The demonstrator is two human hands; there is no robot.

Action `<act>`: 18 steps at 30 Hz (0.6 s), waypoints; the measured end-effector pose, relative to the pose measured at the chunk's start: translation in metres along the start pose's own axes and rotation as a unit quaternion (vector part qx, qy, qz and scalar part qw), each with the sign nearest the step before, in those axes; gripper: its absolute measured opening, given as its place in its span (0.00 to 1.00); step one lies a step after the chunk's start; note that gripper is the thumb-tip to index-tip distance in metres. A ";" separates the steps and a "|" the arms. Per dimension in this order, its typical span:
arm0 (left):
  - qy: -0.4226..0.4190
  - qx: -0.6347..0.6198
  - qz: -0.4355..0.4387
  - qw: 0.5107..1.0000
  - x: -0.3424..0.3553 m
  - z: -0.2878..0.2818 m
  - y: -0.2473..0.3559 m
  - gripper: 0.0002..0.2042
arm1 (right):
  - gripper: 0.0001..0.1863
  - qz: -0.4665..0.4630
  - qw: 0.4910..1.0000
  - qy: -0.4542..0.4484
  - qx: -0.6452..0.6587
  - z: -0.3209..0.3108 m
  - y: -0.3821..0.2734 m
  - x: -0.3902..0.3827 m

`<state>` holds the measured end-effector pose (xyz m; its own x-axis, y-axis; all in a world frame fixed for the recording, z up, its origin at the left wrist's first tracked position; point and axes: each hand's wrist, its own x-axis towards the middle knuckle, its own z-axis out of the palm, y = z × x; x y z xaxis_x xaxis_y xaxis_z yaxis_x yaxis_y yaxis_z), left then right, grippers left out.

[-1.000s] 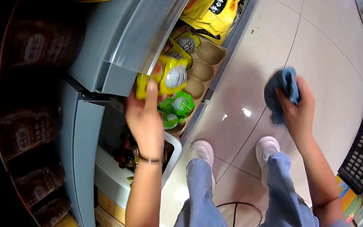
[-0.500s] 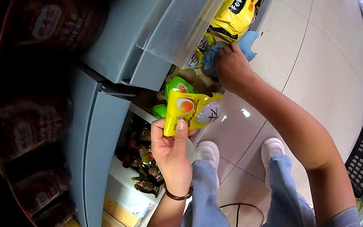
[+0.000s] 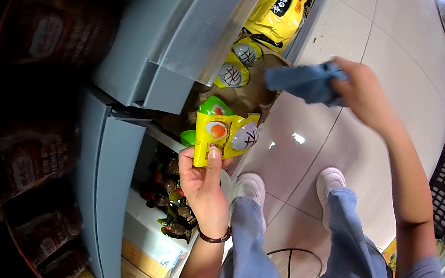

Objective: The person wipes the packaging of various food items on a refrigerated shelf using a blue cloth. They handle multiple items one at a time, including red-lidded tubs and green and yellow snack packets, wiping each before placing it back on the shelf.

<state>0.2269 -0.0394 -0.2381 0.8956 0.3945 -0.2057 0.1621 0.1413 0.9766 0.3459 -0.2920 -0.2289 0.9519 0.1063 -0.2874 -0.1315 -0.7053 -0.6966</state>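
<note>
Yellow egg packets pinched by left hand, long axis pointing up-right twd shelf gap; right hand, closed on blue cloth, held nearer the gap.

I have one view only, a wide fisheye worn on the head, looking steeply down along my own body to my white shoes on the tiled floor. The grey shelf unit fills the left half, very close, its edges bowed. My forearms enter from the lower edge. Black corners ring the round picture.
</note>
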 end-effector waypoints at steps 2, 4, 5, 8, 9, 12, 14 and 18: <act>-0.011 -0.004 -0.006 1.000 0.000 0.007 -0.003 0.07 | 0.08 0.029 0.978 0.014 0.208 -0.025 0.059 -0.007; -0.013 0.002 -0.019 1.000 -0.002 0.015 -0.002 0.08 | 0.10 0.024 0.975 0.089 -0.204 -0.027 0.109 -0.022; -0.017 0.001 -0.029 0.999 -0.003 0.020 -0.003 0.08 | 0.09 0.023 0.920 0.102 -0.379 -0.027 0.148 -0.031; -0.028 -0.010 -0.030 0.999 -0.002 0.024 -0.006 0.08 | 0.15 0.122 0.954 0.068 -0.265 -0.024 0.154 -0.050; -0.023 -0.002 -0.020 1.000 0.001 0.025 -0.007 0.08 | 0.18 0.117 0.967 0.087 -0.208 -0.018 0.144 -0.056; -0.007 0.025 0.009 1.000 0.014 0.025 -0.008 0.07 | 0.28 0.112 0.992 0.045 -0.034 -0.002 0.122 -0.058; 0.002 0.040 0.043 0.998 0.024 0.030 -0.008 0.07 | 0.28 0.072 0.996 -0.004 0.045 0.007 0.104 -0.054; 0.010 0.068 0.062 0.996 0.032 0.033 -0.003 0.07 | 0.23 -0.018 0.989 -0.046 0.138 0.023 0.055 -0.037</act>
<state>0.2685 -0.0572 -0.2457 0.9038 0.4197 -0.0835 0.1076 -0.0340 0.9936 0.2969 -0.3186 -0.2713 0.9300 0.1998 -0.3085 -0.1802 -0.4838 -0.8564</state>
